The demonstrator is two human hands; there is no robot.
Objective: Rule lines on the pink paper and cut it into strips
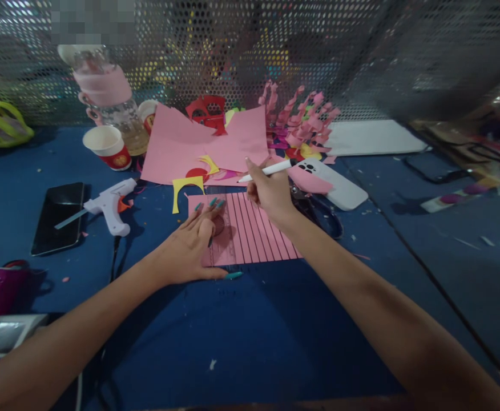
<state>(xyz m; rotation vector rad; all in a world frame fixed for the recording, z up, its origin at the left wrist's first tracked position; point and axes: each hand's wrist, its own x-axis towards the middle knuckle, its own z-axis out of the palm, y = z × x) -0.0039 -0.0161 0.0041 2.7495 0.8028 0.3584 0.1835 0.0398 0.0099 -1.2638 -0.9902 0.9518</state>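
A pink sheet (269, 240) ruled with several black parallel lines lies flat on the blue table. A clear ruler (232, 242) lies across its left part. My left hand (194, 242) presses down on the ruler, fingers stretched out and thumb spread to the near edge. Between the fingers of my right hand (274, 194) is a white marker pen (279, 167), its tip pointing left, held above the sheet's far edge. A larger cut pink sheet (177, 148) and a yellow paper scrap (189, 182) lie just beyond.
To the left are a glue gun (112, 208), a black phone (59, 217), a paper cup (108, 148) and a bottle (119, 105). Dark-handled scissors (333, 220) and a white phone (339, 185) lie right. Curled pink paper pieces (305, 117) stand at the back.
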